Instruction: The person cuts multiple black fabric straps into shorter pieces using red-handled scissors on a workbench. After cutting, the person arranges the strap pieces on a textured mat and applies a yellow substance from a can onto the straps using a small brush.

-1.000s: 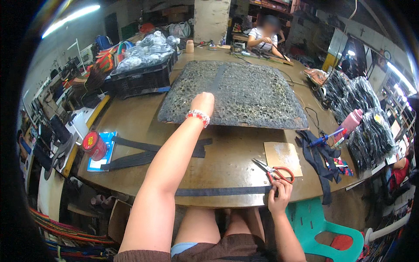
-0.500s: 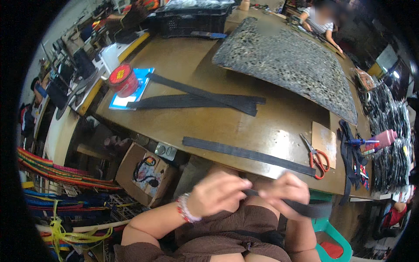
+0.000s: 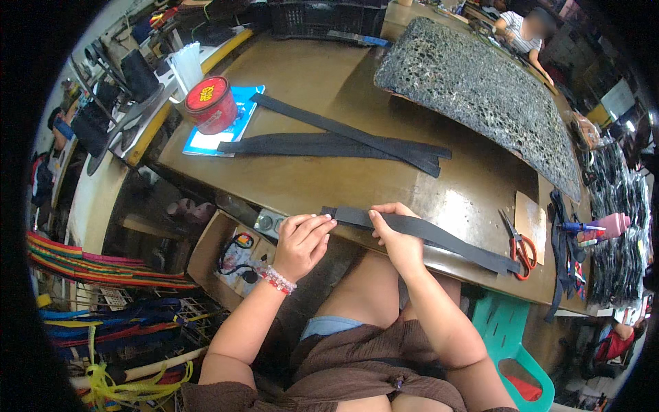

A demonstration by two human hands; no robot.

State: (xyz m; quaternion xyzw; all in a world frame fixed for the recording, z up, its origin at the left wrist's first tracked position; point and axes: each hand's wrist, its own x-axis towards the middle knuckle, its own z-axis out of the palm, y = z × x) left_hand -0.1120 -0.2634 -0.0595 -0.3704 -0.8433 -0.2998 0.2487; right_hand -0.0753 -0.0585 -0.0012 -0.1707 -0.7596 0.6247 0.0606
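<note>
A long black webbing strap (image 3: 439, 235) lies along the table's near edge, its left end lifted in my hands. With fingertips pinched at that end, my left hand (image 3: 299, 246) is closed on it. My right hand (image 3: 401, 240) grips the strap further along, thumb on top and fingers underneath. A second layer of black strap seems to lie under it, though the overlap is hard to make out. Scissors with orange handles (image 3: 528, 257) lie at the strap's right end. Beyond my hands, more black straps (image 3: 309, 145) cross each other on the table.
A red tub (image 3: 211, 117) stands on a blue booklet (image 3: 195, 143) at left. A speckled dark board (image 3: 473, 96) covers the table's far right. Cardboard (image 3: 531, 213) and dark strips (image 3: 557, 261) lie rightward. A green chair (image 3: 504, 323) is beside me. Another person (image 3: 518, 34) sits far right.
Both hands have moved forward from near my chest to the table edge, bringing a black strap onto the strap lying there. My left hand moved left, away from the right.
</note>
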